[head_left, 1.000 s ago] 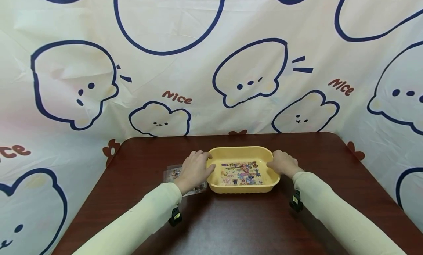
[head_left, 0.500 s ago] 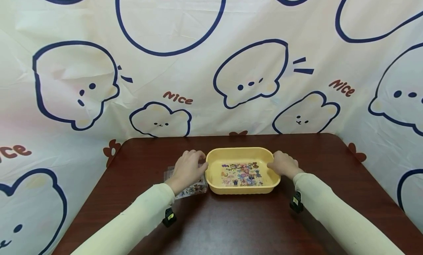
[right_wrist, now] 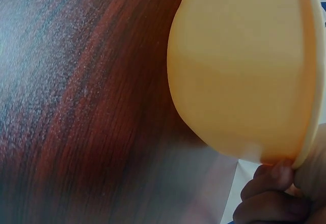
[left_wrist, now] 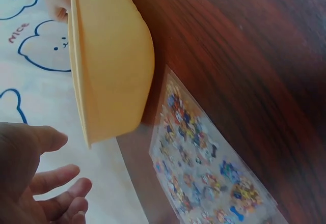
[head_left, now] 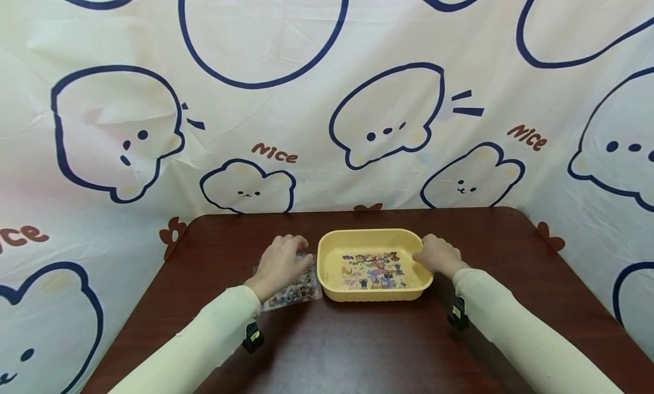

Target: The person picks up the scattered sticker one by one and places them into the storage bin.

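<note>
A yellow plastic tray [head_left: 375, 294] stands on the table, with a sheet of small cartoon stickers [head_left: 375, 269] lying flat in it. My right hand [head_left: 438, 255] grips the tray's right end; in the right wrist view its curled fingers [right_wrist: 270, 198] hold the rim. Left of the tray my left hand [head_left: 281, 266] hovers with fingers spread and loosely bent, apart from the tray and holding nothing. Under that hand lie clear sticker sheets [head_left: 296, 289] printed with small colourful figures. The left wrist view shows these sticker sheets [left_wrist: 204, 168] beside the tray's wall [left_wrist: 112, 66].
The dark brown wooden table [head_left: 347, 348] extends in front of the tray and to both sides. A white cloth [head_left: 306, 116] with cartoon bears hangs behind the table and along its sides. Dark wrist cameras [head_left: 252, 337] are strapped to both sleeves.
My left hand has let go of the tray's left rim and moved left over the clear sticker sheets, uncovering more of them. My right hand keeps its grip.
</note>
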Demonstrator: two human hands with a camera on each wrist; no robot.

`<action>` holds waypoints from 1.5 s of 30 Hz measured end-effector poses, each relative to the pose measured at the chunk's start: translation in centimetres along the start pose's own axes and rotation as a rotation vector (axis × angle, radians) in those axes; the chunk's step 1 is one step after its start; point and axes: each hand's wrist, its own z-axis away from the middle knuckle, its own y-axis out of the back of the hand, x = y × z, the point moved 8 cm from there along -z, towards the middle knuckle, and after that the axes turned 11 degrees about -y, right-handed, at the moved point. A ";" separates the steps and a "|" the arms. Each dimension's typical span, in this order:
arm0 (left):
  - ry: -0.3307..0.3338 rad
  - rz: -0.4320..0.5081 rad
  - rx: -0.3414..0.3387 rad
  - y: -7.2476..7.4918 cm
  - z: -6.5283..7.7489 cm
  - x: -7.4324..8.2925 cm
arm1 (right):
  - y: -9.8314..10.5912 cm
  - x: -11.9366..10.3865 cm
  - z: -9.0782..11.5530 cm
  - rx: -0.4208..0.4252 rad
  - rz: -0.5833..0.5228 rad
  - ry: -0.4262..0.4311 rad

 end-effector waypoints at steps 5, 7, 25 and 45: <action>-0.011 0.010 -0.042 -0.3 0.2 -0.9 | 0.1 0.0 0.0 0.012 0.002 0.003; -0.009 0.010 -0.061 -0.5 0.3 -1.3 | 0.1 0.0 0.0 0.017 0.001 0.005; 0.029 -0.038 -0.214 -1.5 0.7 -3.6 | 0.1 0.0 -0.2 0.028 -0.015 0.009; 0.045 -0.084 -0.270 -2.5 0.9 -6.2 | 0.3 -0.1 -0.2 0.017 0.017 0.000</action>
